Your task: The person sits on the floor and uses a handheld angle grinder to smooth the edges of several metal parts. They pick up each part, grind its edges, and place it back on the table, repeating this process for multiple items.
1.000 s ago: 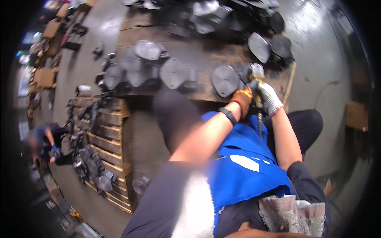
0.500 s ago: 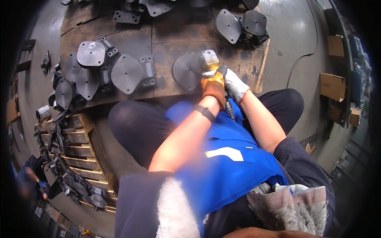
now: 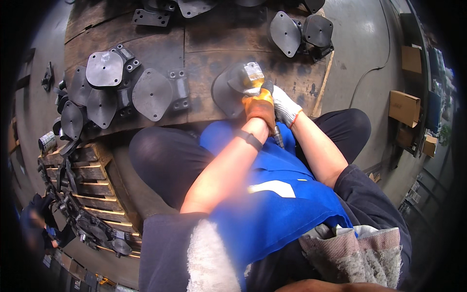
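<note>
We've got both hands clamped on the grinder [image 3: 249, 78]: left hand [image 3: 259, 106] in the orange glove in front, right hand [image 3: 284, 107] behind it. It sits on the plate [image 3: 224, 95] at the bench [image 3: 204, 44] edge. Probably best to keep the head flat, go light, and sweep evenly.

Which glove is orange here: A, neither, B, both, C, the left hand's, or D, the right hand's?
C: the left hand wears an orange glove, the right hand a white one, both gripping the power tool on the dark metal part.
</note>
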Demonstrator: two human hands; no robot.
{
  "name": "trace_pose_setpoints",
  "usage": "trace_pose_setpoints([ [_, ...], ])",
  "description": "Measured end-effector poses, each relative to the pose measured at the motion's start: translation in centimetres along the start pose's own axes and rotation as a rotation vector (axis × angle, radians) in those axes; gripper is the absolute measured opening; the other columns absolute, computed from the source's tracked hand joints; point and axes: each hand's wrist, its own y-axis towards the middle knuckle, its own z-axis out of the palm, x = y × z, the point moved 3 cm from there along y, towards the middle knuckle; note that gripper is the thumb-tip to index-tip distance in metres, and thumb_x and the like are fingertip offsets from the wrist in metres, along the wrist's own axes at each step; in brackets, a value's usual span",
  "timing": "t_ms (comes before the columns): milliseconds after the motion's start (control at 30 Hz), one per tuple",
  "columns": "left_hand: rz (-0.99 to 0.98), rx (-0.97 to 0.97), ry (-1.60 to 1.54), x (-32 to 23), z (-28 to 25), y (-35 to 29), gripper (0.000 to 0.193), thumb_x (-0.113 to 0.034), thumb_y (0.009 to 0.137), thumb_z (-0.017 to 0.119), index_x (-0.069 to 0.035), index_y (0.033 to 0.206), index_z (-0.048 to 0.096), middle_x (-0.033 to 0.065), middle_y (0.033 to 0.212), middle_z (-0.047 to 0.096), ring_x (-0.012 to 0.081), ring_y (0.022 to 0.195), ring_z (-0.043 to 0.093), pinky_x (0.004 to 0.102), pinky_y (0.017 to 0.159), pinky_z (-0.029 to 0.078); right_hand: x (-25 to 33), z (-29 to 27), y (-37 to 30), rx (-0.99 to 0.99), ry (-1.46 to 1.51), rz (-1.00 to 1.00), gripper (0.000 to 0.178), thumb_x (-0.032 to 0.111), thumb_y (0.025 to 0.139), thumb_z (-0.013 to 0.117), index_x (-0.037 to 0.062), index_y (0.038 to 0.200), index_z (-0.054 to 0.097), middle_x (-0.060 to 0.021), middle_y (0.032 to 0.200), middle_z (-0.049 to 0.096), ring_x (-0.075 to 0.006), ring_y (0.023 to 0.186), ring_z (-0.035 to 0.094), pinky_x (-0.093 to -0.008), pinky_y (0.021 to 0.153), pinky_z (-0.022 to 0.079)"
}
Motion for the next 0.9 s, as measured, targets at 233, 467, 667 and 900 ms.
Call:
trace_pose_setpoints([
  [233, 0.055, -0.033, -0.013, 0.2, 1.8, 0.8, 0.063, -0.026, 0.069, 0.086, -0.005, 0.119, 0.055, 0.0158, 0.108, 0.068, 0.0306, 0.104, 0.067, 0.0350, 0.085, 0.056, 0.7, 1.2, -1.0, -0.115, 0.056, 0.025, 0.027, 0.019, 0.100, 0.053, -0.0033, 0.110, 0.064, -0.0150, 0.104, 0.070, -0.0237, 0.091, 0.067, -0.0344, 0.082, 0.055],
  [467, -0.250, -0.098, -0.601, 0.8, 4.0, 1.6, 0.052, -0.024, 0.072, 0.084, -0.008, 0.115, 0.060, 0.0097, 0.107, 0.068, 0.0256, 0.100, 0.069, 0.0334, 0.080, 0.057, 0.2, -1.0, 0.1, -0.104, -0.093, -0.015, 0.028, 0.019, 0.103, 0.048, -0.0008, 0.119, 0.059, -0.0128, 0.108, 0.068, -0.0213, 0.094, 0.065, -0.0319, 0.085, 0.054],
  [667, -0.090, -0.121, -0.094, 1.2, 3.0, 2.2, 0.054, -0.026, 0.070, 0.084, -0.007, 0.113, 0.058, 0.0105, 0.102, 0.068, 0.0262, 0.098, 0.070, 0.0329, 0.077, 0.058, 1.8, 2.4, -0.6, -0.060, -0.261, -0.107, 0.019, 0.012, 0.099, 0.057, -0.0001, 0.111, 0.064, -0.0078, 0.103, 0.068, -0.0166, 0.091, 0.063, -0.0289, 0.081, 0.053],
  [900, -0.167, -0.181, -0.618, 0.6, 2.7, 0.7, 0.048, -0.029, 0.075, 0.081, -0.010, 0.114, 0.061, 0.0057, 0.102, 0.067, 0.0222, 0.098, 0.068, 0.0324, 0.079, 0.054, 0.8, 1.2, -0.8, -0.111, -0.381, -0.147, 0.018, 0.012, 0.099, 0.057, 0.0000, 0.109, 0.065, -0.0061, 0.102, 0.068, -0.0146, 0.090, 0.062, -0.0286, 0.081, 0.053],
])
